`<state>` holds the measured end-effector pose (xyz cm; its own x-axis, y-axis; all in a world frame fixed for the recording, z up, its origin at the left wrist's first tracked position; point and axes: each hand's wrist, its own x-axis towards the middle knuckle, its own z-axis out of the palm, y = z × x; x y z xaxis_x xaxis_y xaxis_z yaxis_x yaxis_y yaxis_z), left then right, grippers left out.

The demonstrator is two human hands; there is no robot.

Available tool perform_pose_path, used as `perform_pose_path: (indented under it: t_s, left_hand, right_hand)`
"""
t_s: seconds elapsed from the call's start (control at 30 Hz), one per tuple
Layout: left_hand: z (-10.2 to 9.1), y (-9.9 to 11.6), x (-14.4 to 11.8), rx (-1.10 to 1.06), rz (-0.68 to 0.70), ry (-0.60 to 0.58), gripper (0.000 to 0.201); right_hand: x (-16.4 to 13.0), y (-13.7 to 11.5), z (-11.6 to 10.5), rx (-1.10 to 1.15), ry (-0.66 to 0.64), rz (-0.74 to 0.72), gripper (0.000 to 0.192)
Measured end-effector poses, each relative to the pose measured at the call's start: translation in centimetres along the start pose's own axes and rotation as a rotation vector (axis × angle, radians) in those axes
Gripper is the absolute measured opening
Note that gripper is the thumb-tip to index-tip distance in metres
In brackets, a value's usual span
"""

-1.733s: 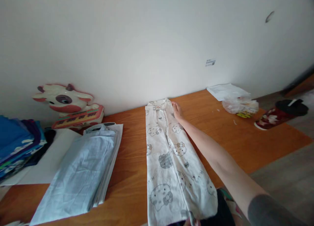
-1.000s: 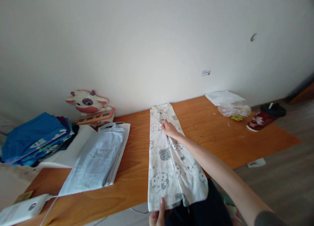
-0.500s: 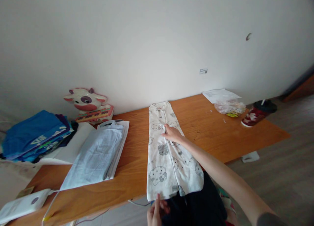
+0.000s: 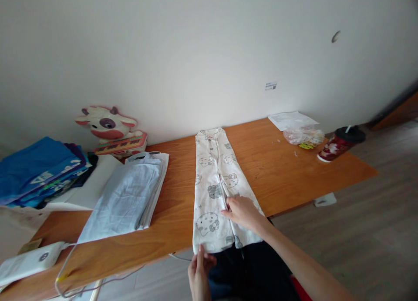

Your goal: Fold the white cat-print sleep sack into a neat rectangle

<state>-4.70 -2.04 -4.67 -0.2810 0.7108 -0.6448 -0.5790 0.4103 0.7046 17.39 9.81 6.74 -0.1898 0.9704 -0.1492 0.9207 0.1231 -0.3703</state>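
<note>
A white garment (image 4: 209, 175) with grey cat-face prints lies lengthwise across the desk, its neck end by the wall and its near end hanging slightly over the front edge. A long seam or opening edge runs down its middle. My right hand (image 4: 243, 212) is on that line in the lower half, thumb and fingers closed on the cloth there. At the near left corner, my left hand (image 4: 200, 270) pinches the hem, thumb on top and fingers underneath.
On the wooden desk (image 4: 176, 196), left, lie folded light-blue clothes (image 4: 130, 196), a blue clothes pile (image 4: 42, 170), a cow toy keyboard (image 4: 112, 133) and a white device (image 4: 32, 266) with a cable. Right: papers (image 4: 290, 119), a plastic bag (image 4: 302, 136), a lidded red cup (image 4: 339, 144).
My right hand has slid down the garment's middle line toward me. My left hand stays at the near left corner. The view has shifted slightly.
</note>
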Motion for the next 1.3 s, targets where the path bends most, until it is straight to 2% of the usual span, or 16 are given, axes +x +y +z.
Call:
perform_pose_path:
  t_s: [0.27,0.37,0.53,0.6,0.73,0.87,0.97,1.1,1.3]
  left_hand:
    - [-0.5,0.0,0.0,0.039,0.013,-0.053,0.057]
    - [-0.6,-0.1,0.1,0.071,0.017,-0.061,0.06]
    - [-0.3,-0.3,0.0,0.063,0.101,-0.059,0.056]
    - [-0.2,-0.3,-0.1,0.068,0.113,-0.054,0.057]
    - [-0.3,0.1,0.0,0.078,0.054,-0.079,0.062]
    - [-0.5,0.5,0.0,0.094,0.078,-0.017,0.064]
    - [-0.8,0.6,0.1,0.132,0.1,0.0,0.066]
    - [-1.8,0.4,0.6,0.218,0.188,-0.044,0.065]
    - [-2.3,0.7,0.9,0.43,0.389,-0.121,0.063]
  right_hand:
    - [-3.6,-0.9,2.0,0.179,-0.053,0.076,0.02]
    - [-4.6,-1.3,2.3,0.205,-0.034,0.093,0.026]
    - [-6.5,-1.7,3.1,0.239,-0.092,0.046,0.036]
    - [-7.0,-1.5,3.7,0.399,-0.123,0.021,0.035]
    - [-7.7,-0.2,5.2,0.862,-0.313,0.02,0.04]
    - [-8.2,1.2,6.7,0.789,-0.187,0.127,0.041]
    - [-8.6,1.5,7.7,0.83,-0.201,0.109,0.044]
    - [-8.7,1.4,9.2,0.855,-0.184,0.129,0.047]
    - [-8.6,1.5,10.3,0.765,-0.051,0.113,0.052]
